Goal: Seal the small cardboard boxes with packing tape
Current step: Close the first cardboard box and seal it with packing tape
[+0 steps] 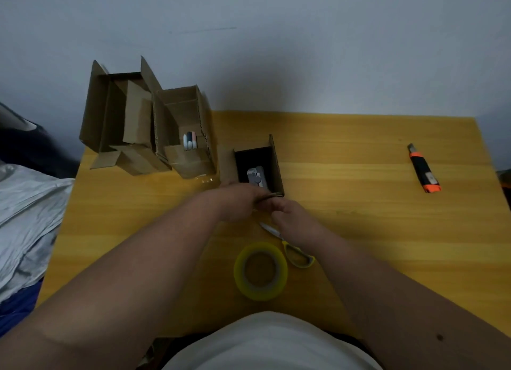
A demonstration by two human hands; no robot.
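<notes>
At frame centre both hands meet at the near flap of the open box (258, 166) — the left hand (240, 201) pinches the flap edge, the right hand (287, 217) curls against it. The tape (260, 270) lies below, scissors (290, 248) just beside it. Two more open boxes (143, 121) stand upper left — a knife (423, 168) far right.

Yellow tape roll (260, 271), orange-black utility knife (424, 169), brown boxes (143, 121).
</notes>
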